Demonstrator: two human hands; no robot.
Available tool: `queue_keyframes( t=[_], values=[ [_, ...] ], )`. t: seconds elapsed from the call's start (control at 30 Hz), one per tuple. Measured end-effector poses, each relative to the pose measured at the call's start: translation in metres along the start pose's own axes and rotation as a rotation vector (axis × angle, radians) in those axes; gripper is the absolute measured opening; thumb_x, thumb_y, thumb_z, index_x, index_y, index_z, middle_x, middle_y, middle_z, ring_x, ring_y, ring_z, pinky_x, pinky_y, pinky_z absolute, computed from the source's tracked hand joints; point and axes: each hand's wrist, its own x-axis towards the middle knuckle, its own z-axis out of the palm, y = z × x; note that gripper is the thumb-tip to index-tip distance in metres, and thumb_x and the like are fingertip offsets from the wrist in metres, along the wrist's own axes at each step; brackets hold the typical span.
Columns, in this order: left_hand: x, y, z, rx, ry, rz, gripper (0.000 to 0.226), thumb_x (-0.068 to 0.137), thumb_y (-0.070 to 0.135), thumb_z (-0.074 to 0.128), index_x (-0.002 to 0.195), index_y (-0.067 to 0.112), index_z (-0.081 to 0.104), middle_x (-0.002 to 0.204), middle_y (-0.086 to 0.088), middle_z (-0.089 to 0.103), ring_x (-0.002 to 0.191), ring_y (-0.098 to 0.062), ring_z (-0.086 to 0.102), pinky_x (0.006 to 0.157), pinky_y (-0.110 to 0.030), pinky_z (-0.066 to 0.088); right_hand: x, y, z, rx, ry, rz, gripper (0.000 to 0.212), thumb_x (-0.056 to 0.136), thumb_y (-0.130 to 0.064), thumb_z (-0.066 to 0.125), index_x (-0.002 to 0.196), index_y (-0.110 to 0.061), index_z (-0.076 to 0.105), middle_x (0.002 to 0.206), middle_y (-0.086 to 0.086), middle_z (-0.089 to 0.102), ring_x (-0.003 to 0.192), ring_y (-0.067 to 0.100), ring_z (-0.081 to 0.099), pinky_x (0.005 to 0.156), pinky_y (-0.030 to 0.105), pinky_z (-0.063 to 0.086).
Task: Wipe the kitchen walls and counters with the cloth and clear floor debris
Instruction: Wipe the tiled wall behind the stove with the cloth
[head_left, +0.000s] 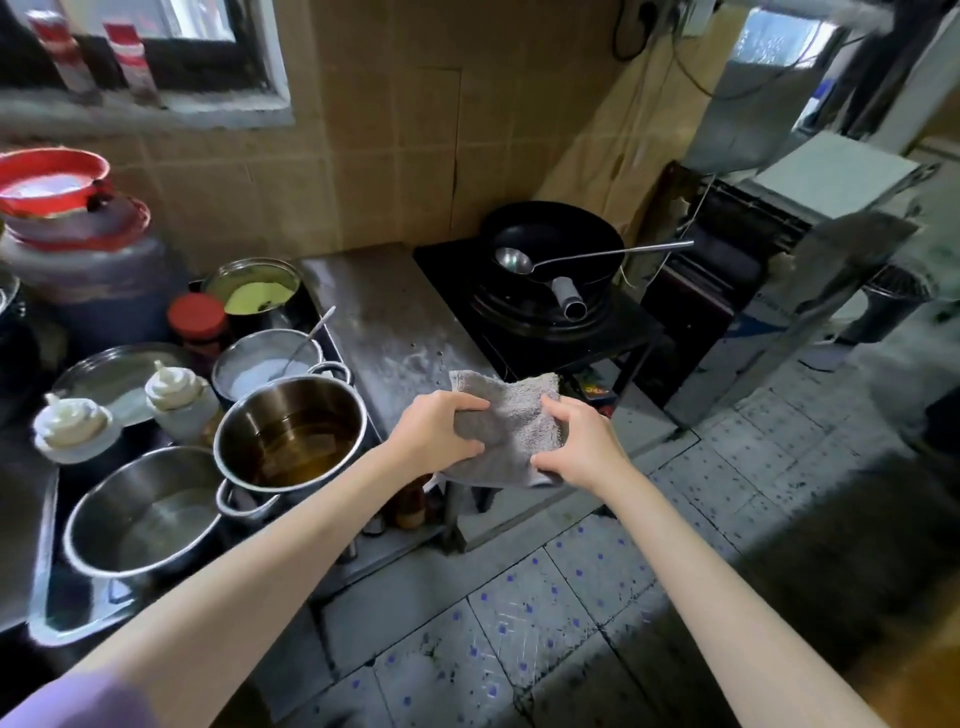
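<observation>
steel counter (384, 317) | cloth (511, 426) long axis near-far | both hands grip

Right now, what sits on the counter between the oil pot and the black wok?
In the head view, only bare steel counter separates the oil pot from the black wok; nothing stands there.

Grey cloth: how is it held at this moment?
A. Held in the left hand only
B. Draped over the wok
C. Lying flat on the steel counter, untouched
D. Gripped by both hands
D: the left hand and the right hand each have fingers curled on the grey cloth, at the near edge of the steel counter.
</observation>
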Motion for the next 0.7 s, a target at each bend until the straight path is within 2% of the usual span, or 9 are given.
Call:
queue_keyframes(
  t=[0.37,0.57,0.7],
  values=[
    [0.092,-0.030,-0.054,0.038,0.092,-0.035,0.055,0.071,0.028,0.077,0.123,0.030,0.060,0.124,0.002,0.062,0.116,-0.018,0.054,0.097,-0.028,0.043,0.113,-0.040,-0.014,-0.023,0.005,-0.092,0.083,0.070,-0.017,0.077,0.144,-0.017,0.038,0.151,-0.005,0.035,0.138,0.015,0.033,0.109,0.027,0.031],
    [0.131,-0.054,-0.091,0.044,0.175,-0.074,0.056,0.069,0.027,0.079,0.123,0.029,0.061,0.118,-0.002,0.065,0.107,-0.021,0.059,0.085,-0.023,0.042,0.173,-0.076,-0.014,-0.036,-0.006,-0.162,0.083,0.069,-0.017,0.076,0.144,-0.018,0.039,0.149,-0.004,0.038,0.137,0.016,0.034,0.106,0.024,0.030],
    [0.146,-0.065,-0.107,0.035,0.232,-0.118,0.056,0.068,0.025,0.079,0.121,0.028,0.062,0.119,-0.002,0.065,0.109,-0.019,0.059,0.090,-0.025,0.044,0.207,-0.096,-0.013,-0.073,-0.032,-0.209,0.084,0.066,-0.017,0.077,0.142,-0.016,0.041,0.147,-0.002,0.041,0.135,0.016,0.037,0.109,0.026,0.032]
  ],
)
